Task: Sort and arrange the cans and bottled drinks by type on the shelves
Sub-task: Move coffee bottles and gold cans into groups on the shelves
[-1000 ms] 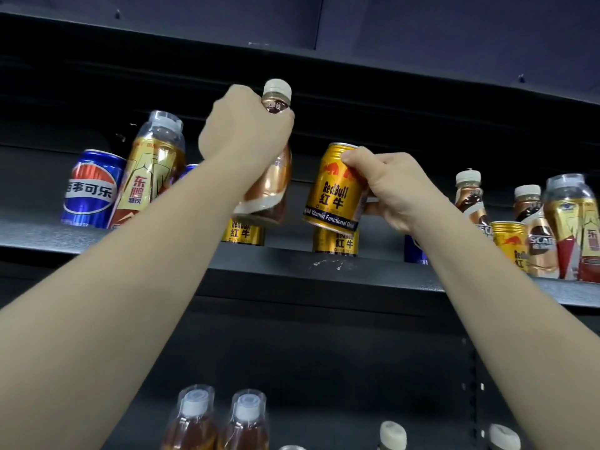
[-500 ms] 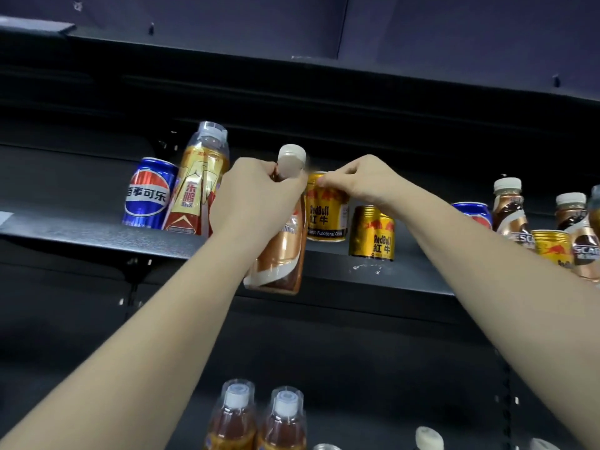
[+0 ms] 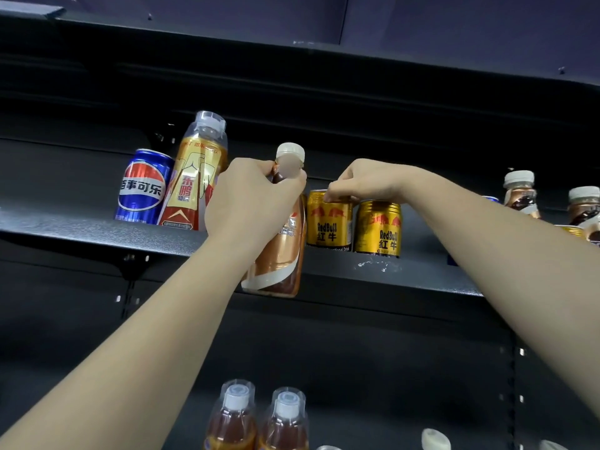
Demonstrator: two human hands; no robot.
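Observation:
My left hand point(image 3: 251, 203) grips a brown coffee bottle point(image 3: 282, 258) with a white cap, held upright in front of the dark shelf point(image 3: 97, 232), its base below the shelf's front edge. My right hand point(image 3: 367, 185) pinches the top rim of a gold Red Bull can point(image 3: 328, 227) that stands on the shelf. A second Red Bull can point(image 3: 378, 230) stands right beside it. Left of my hands are a blue Pepsi can point(image 3: 143, 188) and a tall gold Dongpeng bottle point(image 3: 196, 177).
More coffee bottles point(image 3: 519, 194) and a gold can top point(image 3: 571, 230) stand on the shelf's right end, with a blue can behind my right forearm. Two amber tea bottles point(image 3: 259, 420) and other white caps stand on the shelf below. Another shelf overhangs above.
My right hand brought the Red Bull can down from the air onto the shelf beside the other gold can. My left hand lowered the coffee bottle in front of the shelf edge.

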